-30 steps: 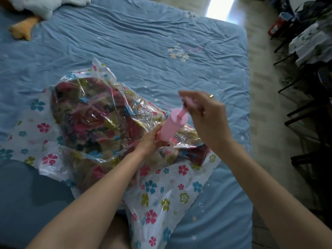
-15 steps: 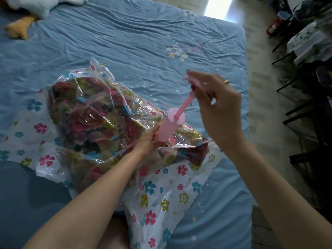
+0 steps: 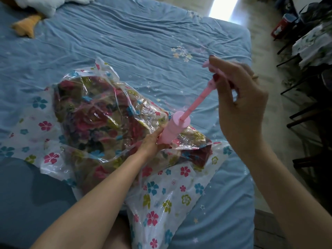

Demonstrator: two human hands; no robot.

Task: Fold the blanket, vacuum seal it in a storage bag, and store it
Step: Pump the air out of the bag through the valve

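We hold the pump point(image 3: 173, 129) w/ left hand point(image 3: 152, 142), right hand point(image 3: 239, 97) gripping its handle point(image 3: 209, 66). Risk: tilted barrel may break seal at bag point(image 3: 161, 191); air re-enters.

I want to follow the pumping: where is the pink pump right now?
In the head view, the pink pump stands tilted on the storage bag right of centre, left hand gripping its barrel, right hand holding its raised handle.

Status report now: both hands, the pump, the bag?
Left hand grips pink plastic pump barrel. Right hand holds plunger handle, rod extended. Flower-printed clear storage bag holds floral blanket, still puffy. Nothing obstructing.
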